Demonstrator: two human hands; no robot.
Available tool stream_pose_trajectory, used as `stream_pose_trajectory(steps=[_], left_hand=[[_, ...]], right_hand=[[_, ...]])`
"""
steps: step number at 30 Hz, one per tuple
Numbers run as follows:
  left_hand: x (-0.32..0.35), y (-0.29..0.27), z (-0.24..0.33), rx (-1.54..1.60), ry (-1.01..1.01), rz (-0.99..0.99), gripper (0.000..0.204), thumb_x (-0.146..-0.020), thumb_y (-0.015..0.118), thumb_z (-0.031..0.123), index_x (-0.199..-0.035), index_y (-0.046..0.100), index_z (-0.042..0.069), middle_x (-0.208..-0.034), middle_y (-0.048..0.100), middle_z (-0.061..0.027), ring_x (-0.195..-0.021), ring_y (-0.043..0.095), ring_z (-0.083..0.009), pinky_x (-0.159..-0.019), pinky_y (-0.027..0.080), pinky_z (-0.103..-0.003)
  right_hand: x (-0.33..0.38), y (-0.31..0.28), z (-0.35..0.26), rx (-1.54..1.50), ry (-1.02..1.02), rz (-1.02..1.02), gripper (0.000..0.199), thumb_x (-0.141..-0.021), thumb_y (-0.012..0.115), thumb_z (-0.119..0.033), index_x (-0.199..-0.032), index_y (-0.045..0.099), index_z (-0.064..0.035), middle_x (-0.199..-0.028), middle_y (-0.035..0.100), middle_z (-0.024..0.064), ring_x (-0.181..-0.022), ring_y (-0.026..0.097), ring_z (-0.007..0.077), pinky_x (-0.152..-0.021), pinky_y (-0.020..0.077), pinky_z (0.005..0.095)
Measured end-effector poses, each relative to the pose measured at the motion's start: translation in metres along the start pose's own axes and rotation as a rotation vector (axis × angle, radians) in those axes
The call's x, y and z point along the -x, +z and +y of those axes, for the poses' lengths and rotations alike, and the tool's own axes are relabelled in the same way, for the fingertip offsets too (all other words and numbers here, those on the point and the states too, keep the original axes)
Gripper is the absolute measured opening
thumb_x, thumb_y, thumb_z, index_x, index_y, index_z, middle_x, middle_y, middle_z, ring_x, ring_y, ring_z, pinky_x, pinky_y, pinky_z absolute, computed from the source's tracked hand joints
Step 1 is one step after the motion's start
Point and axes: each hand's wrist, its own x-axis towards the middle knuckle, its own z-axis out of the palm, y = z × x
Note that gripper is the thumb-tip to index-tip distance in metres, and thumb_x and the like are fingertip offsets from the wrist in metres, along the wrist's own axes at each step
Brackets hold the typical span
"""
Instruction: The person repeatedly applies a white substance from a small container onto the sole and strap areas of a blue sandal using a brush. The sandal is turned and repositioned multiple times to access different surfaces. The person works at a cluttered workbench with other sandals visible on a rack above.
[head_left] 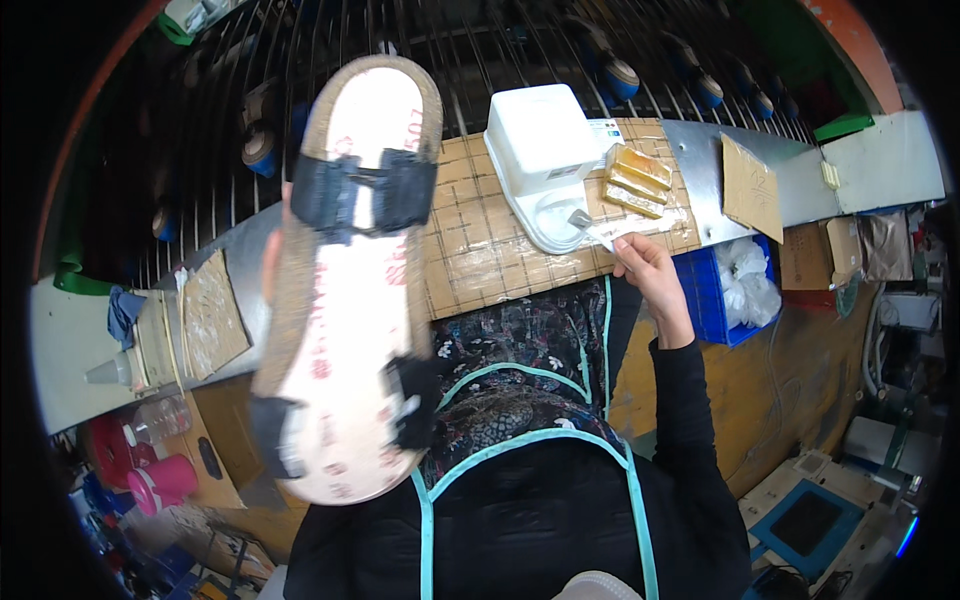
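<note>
Close in front of me on the left is a sandal (365, 280), its pale underside toward me. Red marks run along it, a brown edge surrounds it, and black strap ends are folded over it. My left hand (271, 262) is mostly hidden behind the sandal; a few fingers show at its left edge, closed round it. My right hand (648, 272) pinches the handle of a small flat brush (587, 222). The brush's head is at the round dish of a white plastic dispenser (545, 140), which stands on the cardboard-covered bench.
Stacked amber-coloured blocks (637, 180) lie right of the dispenser on the taped cardboard (470, 265). A blue crate (712, 300) with plastic bags sits beyond my right wrist. Behind the bench, metal rods (470, 60) carry several shoes. A pink jug (165, 483) is lower left.
</note>
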Motion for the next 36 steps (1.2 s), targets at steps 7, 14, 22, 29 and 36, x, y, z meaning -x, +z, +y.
stream_pose_trajectory(steps=[7,14,22,29,36], left_hand=[[0.015,0.039,-0.02,-0.183,0.117,-0.064,0.049,-0.082,0.074,0.012,-0.126,0.053,0.009,-0.141,0.045,-0.0245,-0.125,0.052,-0.0396,-0.101,0.048,-0.046],[-0.008,0.043,-0.027,-0.303,0.316,-0.105,0.038,-0.081,0.074,0.02,-0.116,0.06,0.015,-0.13,0.059,-0.0217,-0.126,0.05,-0.0442,-0.104,0.042,-0.051],[-0.017,0.032,-0.017,-0.38,0.372,-0.09,0.037,-0.078,0.075,0.018,-0.112,0.059,0.019,-0.13,0.059,-0.0176,-0.125,0.051,-0.0453,-0.102,0.041,-0.058],[-0.011,0.016,-0.014,-0.475,0.411,-0.151,0.04,-0.077,0.076,0.019,-0.113,0.058,0.024,-0.13,0.06,-0.0149,-0.122,0.052,-0.0482,-0.102,0.038,-0.064],[-0.016,0.012,-0.012,-0.507,0.473,-0.185,0.035,-0.079,0.074,0.017,-0.109,0.057,0.024,-0.129,0.06,-0.0132,-0.121,0.053,-0.0484,-0.102,0.038,-0.064]], right_hand=[[0.012,0.035,-0.018,-0.22,-0.069,0.112,0.012,-0.086,0.073,-0.012,-0.094,0.071,-0.0036,-0.076,0.065,0.0001,-0.073,0.06,0.0086,-0.068,0.0384,0.0215],[0.041,0.085,-0.096,0.548,-0.968,0.655,0.019,-0.074,0.079,-0.009,-0.093,0.075,-0.0107,-0.083,0.066,0.0014,-0.078,0.059,0.0159,-0.08,0.0345,0.0303],[0.045,0.131,-0.096,-0.01,-0.713,0.234,0.02,-0.083,0.072,-0.003,-0.102,0.075,-0.0065,-0.098,0.058,0.0052,-0.069,0.055,0.0066,-0.056,0.0416,0.0194],[0.027,0.138,-0.101,0.075,-0.721,0.27,0.019,-0.084,0.072,-0.006,-0.102,0.076,-0.0076,-0.096,0.058,0.0048,-0.061,0.048,0.0064,-0.055,0.0395,0.0206],[0.01,0.128,-0.123,0.245,-0.855,0.428,0.019,-0.081,0.075,-0.012,-0.1,0.077,-0.0137,-0.091,0.059,0.0009,-0.058,0.045,0.0096,-0.069,0.0338,0.0276]])
